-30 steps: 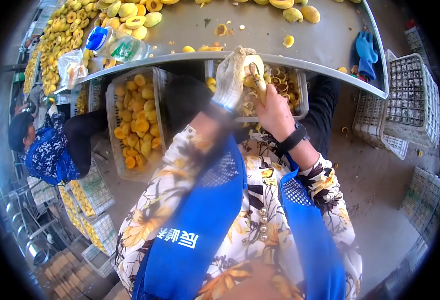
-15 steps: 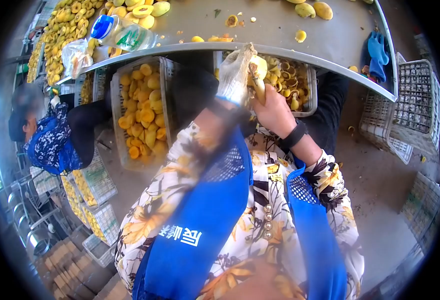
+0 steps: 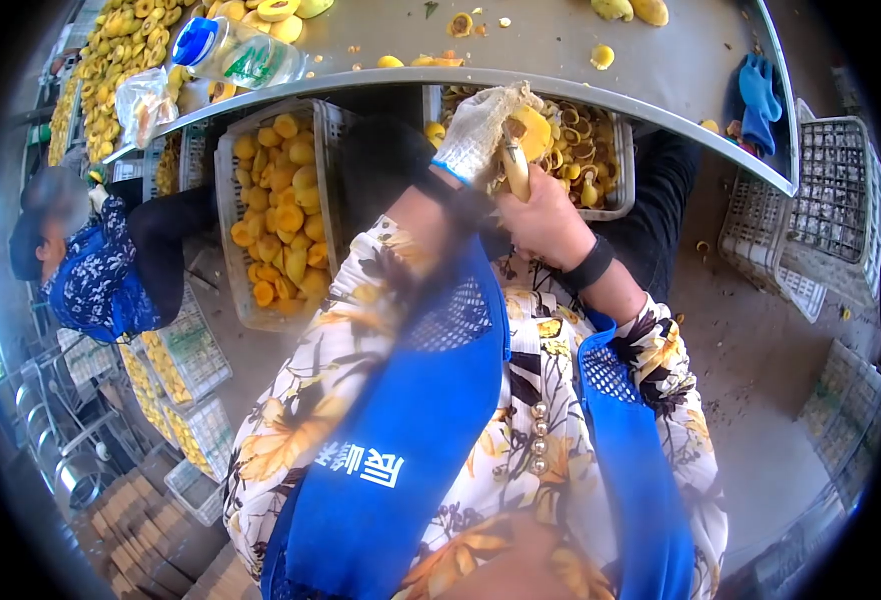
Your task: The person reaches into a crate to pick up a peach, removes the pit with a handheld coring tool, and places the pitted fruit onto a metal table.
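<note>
In the head view, my left hand [image 3: 481, 130], in a whitish knitted glove, is closed around a yellow peach-like fruit [image 3: 535, 132]. The fruit's orange cut face is partly visible. My bare right hand [image 3: 549, 215] grips a pale-handled tool [image 3: 516, 168] against the near side of the fruit; the tip is hard to make out. Both hands are just in front of the table edge, above a crate [image 3: 616, 205] with many peelings and cut pieces. To the left, a tall crate [image 3: 229, 200] contains orange-yellow fruit pieces.
The metal table [image 3: 521, 45] carries fruit, a blue-capped bottle [image 3: 251, 55], a plastic bag [image 3: 144, 105] and blue gloves [image 3: 758, 105]. White crates [image 3: 836, 200] stand at right. A co-worker [image 3: 96, 260] sits at left near stacked fruit crates [image 3: 196, 370].
The fruit has tipped so that more of its orange cut face shows. Both hands stay together, and the tool is still against the fruit. The view has shifted slightly.
</note>
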`<state>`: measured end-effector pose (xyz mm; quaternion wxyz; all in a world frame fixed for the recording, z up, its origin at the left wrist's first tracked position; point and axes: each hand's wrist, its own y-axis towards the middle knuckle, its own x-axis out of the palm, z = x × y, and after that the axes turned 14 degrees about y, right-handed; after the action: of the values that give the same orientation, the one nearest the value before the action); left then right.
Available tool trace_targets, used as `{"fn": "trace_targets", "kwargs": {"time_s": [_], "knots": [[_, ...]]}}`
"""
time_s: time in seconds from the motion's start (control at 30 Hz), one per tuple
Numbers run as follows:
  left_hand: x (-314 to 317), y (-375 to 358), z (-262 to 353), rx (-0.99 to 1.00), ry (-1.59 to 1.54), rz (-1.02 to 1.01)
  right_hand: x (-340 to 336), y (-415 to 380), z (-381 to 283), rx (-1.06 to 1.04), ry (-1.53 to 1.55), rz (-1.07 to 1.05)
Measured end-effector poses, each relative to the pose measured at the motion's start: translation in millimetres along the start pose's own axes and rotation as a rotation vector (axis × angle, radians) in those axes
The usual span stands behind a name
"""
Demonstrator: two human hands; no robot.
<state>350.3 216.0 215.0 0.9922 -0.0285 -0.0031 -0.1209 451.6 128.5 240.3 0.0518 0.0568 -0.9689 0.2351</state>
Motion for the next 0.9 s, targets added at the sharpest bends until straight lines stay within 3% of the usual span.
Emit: {"fn": "trace_targets", "kwargs": {"time_s": [0.07, 0.13, 0.17, 0.23, 0.3, 0.37, 0.4, 0.47, 0.5, 0.53, 0.6, 0.63, 0.67, 0.7, 0.73, 0.77, 0.9], "knots": [[-0.4, -1.2, 2.5, -0.158, -0.193, 0.017, -0.5, -3.1, -9.2, 0.064, 0.108, -0.079], [2.6, -0.7, 7.4, -0.162, -0.095, 0.107, -0.7, -2.5, -13.0, 0.119, 0.221, -0.149], [3.8, 0.2, 8.9, -0.162, -0.046, 0.152, -1.7, -1.0, -13.6, 0.143, 0.278, -0.180], [0.3, 1.7, -3.4, 0.066, 0.032, 0.168, -6.9, 2.5, -13.5, 0.202, 0.456, -0.297], [-1.0, 4.2, -3.5, -0.004, -0.138, 0.198, -16.6, 8.8, -12.0, 0.266, 0.696, -0.475], [2.3, 5.1, 7.7, -0.377, -0.560, 0.241, -20.3, 10.9, -6.3, 0.281, 0.846, -0.537], [3.5, 1.1, 18.4, -0.425, -0.471, 0.272, -21.5, 12.3, -2.6, 0.293, 0.921, -0.569], [-2.5, -1.0, 15.9, -0.365, -0.627, 0.063, -23.4, 12.8, 3.6, 0.290, 0.949, -0.602], [-9.6, 4.6, -8.9, -0.212, -0.514, 0.107, -27.4, 11.5, 4.9, 0.220, 1.009, -0.670], [-15.9, 5.0, -21.2, -0.180, -0.469, 0.149, -33.0, 11.0, 6.1, 0.151, 1.067, -0.737], [-28.3, 6.0, -45.3, -0.122, -0.374, 0.235, -36.0, 11.0, 4.0, 0.170, 0.990, -0.612], [-27.3, -5.0, -16.5, -0.137, -0.352, 0.287, -34.8, 12.4, 0.9, 0.225, 0.795, -0.502], [-32.0, -6.0, 2.6, -0.311, -0.427, 0.319, -33.6, 15.2, -1.4, 0.271, 0.597, -0.393], [-36.8, -7.0, 21.7, -0.482, -0.514, 0.363, -32.0, 21.5, 14.9, -0.016, 0.082, -0.230], [-45.3, -9.9, 21.1, -0.454, -0.500, 0.358, -25.9, 25.6, 23.4, -0.302, -0.428, -0.054], [-53.4, -13.3, 18.0, -0.426, -0.485, 0.352, -24.1, 25.4, 26.5, -0.328, -0.650, 0.104], [-62.1, -26.1, 24.1, -0.357, -0.429, 0.416, -20.7, 31.2, 10.7, -0.299, -0.602, 0.194]]}}
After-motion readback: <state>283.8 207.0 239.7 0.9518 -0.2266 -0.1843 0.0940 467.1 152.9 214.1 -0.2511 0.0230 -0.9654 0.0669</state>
